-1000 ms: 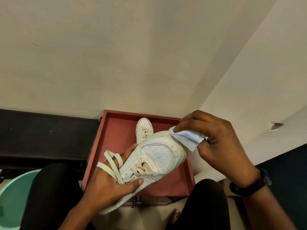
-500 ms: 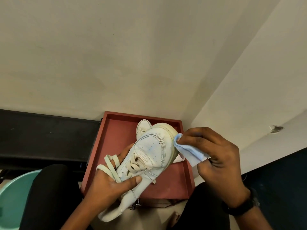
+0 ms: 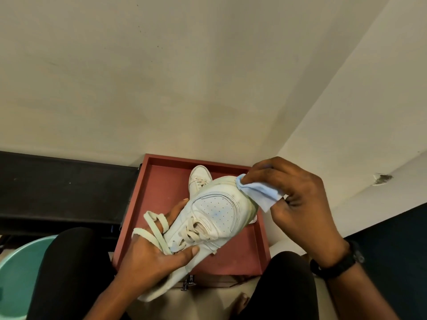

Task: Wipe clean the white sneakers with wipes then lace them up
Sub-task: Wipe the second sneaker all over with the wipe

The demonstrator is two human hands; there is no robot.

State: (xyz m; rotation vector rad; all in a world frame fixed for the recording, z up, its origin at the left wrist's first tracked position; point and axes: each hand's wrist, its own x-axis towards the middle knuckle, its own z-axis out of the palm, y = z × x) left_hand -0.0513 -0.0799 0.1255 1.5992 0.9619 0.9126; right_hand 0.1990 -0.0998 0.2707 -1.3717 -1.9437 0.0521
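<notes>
Looks partway through wiping; seems to leave the lacing undone, to judge by the loose lace draped over the left hand. Grips the sneaker round its midfoot with that hand, toe raised over the red tray. Pinches the blue wipe in the right hand, pressed against the toe's rim. Leaves the second sneaker by the tray's far edge.

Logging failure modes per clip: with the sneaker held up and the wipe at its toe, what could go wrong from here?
Only the left hand grips the sneaker; a push from the right hand with the wipe might twist it loose onto the second sneaker in the tray.
The loose lace looped over that hand could snag or pull out.
</notes>
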